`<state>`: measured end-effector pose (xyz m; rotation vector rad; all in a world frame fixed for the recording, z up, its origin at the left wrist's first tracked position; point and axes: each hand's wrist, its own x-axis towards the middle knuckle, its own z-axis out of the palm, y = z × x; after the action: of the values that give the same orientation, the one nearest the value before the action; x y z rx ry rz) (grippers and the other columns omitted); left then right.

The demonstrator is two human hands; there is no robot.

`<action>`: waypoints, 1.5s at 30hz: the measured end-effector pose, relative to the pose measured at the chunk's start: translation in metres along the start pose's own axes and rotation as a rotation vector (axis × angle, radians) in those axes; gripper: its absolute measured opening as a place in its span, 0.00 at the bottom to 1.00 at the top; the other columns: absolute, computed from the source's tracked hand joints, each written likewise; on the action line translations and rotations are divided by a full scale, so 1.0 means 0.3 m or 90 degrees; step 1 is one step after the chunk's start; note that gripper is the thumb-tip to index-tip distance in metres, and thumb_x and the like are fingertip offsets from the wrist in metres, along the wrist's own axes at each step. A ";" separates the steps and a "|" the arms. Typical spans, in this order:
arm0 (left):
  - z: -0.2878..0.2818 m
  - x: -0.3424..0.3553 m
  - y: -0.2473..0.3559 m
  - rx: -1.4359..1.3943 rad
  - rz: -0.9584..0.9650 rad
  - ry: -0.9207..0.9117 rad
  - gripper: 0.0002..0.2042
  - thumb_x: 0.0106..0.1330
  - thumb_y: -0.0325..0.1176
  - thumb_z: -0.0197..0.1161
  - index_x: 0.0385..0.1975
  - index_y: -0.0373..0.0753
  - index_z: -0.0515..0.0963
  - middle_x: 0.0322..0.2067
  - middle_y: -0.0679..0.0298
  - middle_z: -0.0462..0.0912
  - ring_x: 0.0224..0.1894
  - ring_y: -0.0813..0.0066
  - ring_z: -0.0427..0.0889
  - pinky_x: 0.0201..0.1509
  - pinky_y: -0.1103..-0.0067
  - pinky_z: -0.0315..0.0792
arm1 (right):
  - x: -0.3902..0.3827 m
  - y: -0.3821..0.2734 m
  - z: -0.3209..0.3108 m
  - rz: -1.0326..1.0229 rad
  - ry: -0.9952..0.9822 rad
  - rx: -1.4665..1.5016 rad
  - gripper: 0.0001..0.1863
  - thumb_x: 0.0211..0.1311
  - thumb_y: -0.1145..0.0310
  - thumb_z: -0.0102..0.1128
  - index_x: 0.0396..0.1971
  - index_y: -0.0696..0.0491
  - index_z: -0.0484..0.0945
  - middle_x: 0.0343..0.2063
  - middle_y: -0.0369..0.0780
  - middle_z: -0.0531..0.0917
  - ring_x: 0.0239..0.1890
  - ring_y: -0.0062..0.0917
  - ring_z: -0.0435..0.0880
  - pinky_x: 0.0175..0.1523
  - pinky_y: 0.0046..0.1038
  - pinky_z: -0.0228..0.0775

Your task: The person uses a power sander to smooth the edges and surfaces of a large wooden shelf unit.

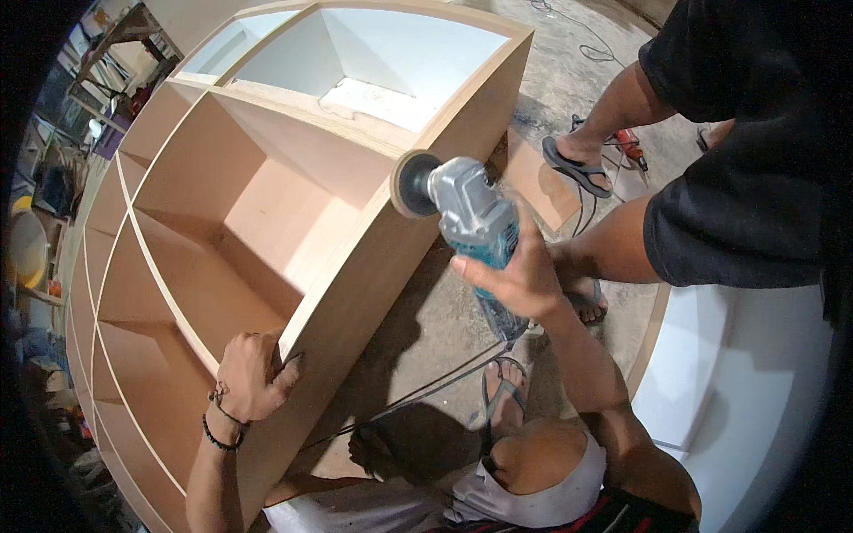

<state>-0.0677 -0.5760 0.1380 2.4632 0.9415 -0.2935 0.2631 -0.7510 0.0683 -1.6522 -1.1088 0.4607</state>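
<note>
My right hand [526,280] is wrapped round the teal body of an angle grinder [475,213] with a grey metal head. The grinder's round sanding disc [410,185] stands at the outer edge of a wooden cabinet [369,289], near the corner of an inner divider. Whether the disc touches the wood I cannot tell. My left hand [253,377] grips the cabinet's near edge, fingers curled over into a compartment and thumb on the outer side. Several open compartments make up the cabinet, brown inside nearby and white at the far end.
A person in black shorts [737,222] and sandals stands close on the right. By that person's feet lie a wooden board [538,182] and a red power tool [632,149]. Black cables [435,382] cross the concrete floor. A white panelled piece [689,355] stands lower right.
</note>
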 end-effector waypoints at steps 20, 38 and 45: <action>-0.034 0.475 0.275 0.160 0.337 0.372 0.34 0.62 0.32 0.69 0.72 0.46 0.70 0.68 0.54 0.74 0.68 0.53 0.75 0.76 0.57 0.64 | -0.034 0.090 -0.102 0.156 0.182 0.263 0.31 0.62 0.69 0.75 0.61 0.58 0.71 0.48 0.39 0.83 0.48 0.23 0.83 0.56 0.31 0.76; -0.121 0.439 0.260 0.021 0.223 0.331 0.23 0.64 0.46 0.71 0.51 0.34 0.84 0.52 0.48 0.85 0.57 0.50 0.84 0.64 0.60 0.76 | -0.189 0.102 -0.032 0.073 0.050 0.202 0.37 0.59 0.73 0.73 0.65 0.58 0.62 0.53 0.41 0.77 0.55 0.25 0.78 0.63 0.31 0.71; 0.022 0.010 0.113 -0.046 -0.019 0.212 0.16 0.60 0.36 0.76 0.43 0.34 0.83 0.31 0.54 0.85 0.32 0.64 0.87 0.40 0.69 0.80 | -0.089 0.020 0.020 -0.046 -0.047 0.078 0.46 0.51 0.59 0.83 0.65 0.57 0.63 0.48 0.51 0.84 0.50 0.40 0.87 0.55 0.40 0.78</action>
<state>-0.0430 -0.5996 0.1434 2.4764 1.1011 0.1445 0.2480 -0.7705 0.0547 -1.4935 -1.1675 0.5354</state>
